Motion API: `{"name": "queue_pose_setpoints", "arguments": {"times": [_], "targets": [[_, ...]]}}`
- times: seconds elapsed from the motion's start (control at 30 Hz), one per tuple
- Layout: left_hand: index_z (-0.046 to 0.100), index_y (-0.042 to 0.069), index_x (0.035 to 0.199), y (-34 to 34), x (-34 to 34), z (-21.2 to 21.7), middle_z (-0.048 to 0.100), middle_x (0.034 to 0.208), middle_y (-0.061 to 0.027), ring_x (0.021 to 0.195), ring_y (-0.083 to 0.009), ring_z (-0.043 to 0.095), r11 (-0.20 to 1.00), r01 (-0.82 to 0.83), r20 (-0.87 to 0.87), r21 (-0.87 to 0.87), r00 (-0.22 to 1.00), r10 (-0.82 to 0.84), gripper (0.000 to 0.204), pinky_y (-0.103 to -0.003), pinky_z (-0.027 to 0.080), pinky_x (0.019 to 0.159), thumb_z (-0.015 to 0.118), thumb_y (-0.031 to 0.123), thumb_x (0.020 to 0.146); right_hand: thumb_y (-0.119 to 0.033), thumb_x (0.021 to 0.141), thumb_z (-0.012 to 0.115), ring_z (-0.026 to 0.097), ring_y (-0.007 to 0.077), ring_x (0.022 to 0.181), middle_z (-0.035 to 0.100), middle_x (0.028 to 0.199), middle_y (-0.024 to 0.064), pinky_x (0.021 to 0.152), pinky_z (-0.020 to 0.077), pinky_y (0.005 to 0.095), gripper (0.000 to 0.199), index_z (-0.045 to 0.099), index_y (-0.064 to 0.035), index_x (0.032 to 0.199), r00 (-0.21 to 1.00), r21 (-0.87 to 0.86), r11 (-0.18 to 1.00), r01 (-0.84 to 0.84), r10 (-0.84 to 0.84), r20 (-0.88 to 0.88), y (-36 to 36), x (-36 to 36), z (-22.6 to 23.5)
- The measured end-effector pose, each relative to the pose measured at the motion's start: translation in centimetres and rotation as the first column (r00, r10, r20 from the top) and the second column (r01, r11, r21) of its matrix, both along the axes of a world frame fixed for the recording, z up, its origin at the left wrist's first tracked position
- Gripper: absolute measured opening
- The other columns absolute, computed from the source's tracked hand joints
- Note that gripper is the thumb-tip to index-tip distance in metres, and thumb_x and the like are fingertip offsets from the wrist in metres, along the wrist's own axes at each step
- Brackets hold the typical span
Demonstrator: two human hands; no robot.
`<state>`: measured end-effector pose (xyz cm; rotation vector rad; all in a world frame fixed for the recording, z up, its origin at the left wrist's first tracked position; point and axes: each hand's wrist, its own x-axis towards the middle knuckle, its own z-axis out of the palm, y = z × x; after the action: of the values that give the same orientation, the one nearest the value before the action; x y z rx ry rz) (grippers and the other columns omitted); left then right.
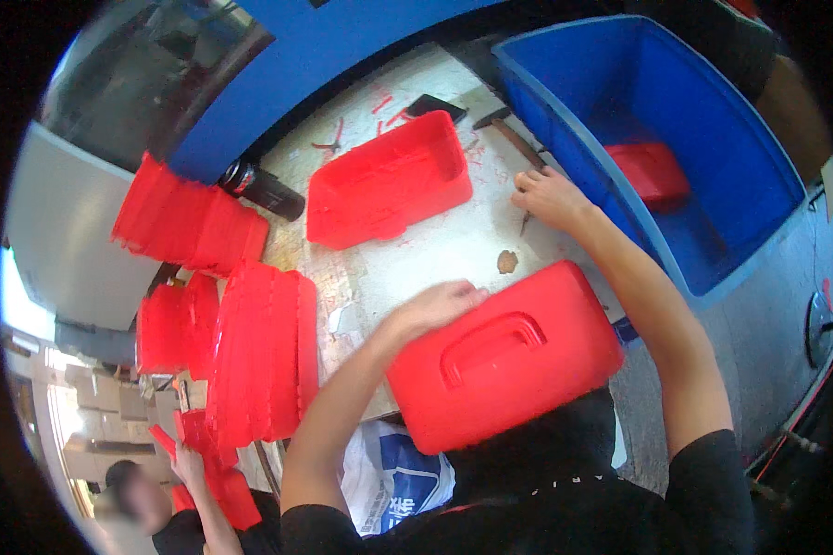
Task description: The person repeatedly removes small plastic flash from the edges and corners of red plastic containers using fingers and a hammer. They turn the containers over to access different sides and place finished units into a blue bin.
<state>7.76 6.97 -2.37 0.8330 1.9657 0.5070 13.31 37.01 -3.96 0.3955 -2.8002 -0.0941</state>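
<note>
While I am watching through the head camera, the red lid [509, 393] is sitting at the near edge of the tabletop [416, 264], close against the person's body, its moulded handle [493, 347] facing up. The left hand [440, 305] is touching the lid's far edge; it is blurring, so I am not managing to tell whether its fingers are gripping. The right hand [551, 196] is clenching around a slim tool [526, 224], of which only a dark tip is showing, and I cannot tell its kind. Just beyond that hand, a hammer [518, 141] is lying beside the blue bin [574, 139], which is holding a red piece [652, 176]. Farther out I am seeing an open red shell [426, 196], with a black can [273, 191] lying to its left. Stacked red shells [264, 351] are standing on the left, and a co-worker's hand [190, 462] is holding a red strip [163, 438].
</note>
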Motion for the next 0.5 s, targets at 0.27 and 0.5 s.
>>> {"name": "queue_pose_setpoints", "arguments": {"times": [0.27, 0.5], "targets": [[0.053, 0.000, 0.139, -9.6, 11.5, 2.7, 0.051, 0.144, -0.0203, 0.134, -0.0299, 0.047, 0.946, -0.276, -0.020, 0.170, 0.959, 0.284, 0.051, -0.038, 0.033, 0.115, 0.045, 0.037, 0.105, -0.010, 0.101, 0.051, 0.055, 0.0113, 0.070, 0.057, 0.084, 0.0033, 0.062, 0.0451, 0.0281, 0.013, 0.056, -0.0063, 0.113, 0.934, -0.987, 0.161, 0.017, -0.356, -0.042, -6.5, 11.6, 6.4], [0.062, -0.001, 0.127, -14.2, 8.5, 10.4, 0.069, 0.114, -0.0133, 0.098, -0.0167, 0.067, 0.789, -0.612, 0.713, 0.049, 0.575, 0.402, 0.048, -0.032, 0.053, 0.089, 0.074, 0.019, 0.086, -0.026, 0.107, 0.044, 0.048, 0.0059, 0.073, 0.054, 0.089, -0.0012, 0.066, 0.0401, 0.0221, 0.030, 0.060, -0.0011, 0.114, 0.953, -0.946, -0.135, 0.294, -0.036, 0.301, -12.7, 22.5, 5.8]]}}
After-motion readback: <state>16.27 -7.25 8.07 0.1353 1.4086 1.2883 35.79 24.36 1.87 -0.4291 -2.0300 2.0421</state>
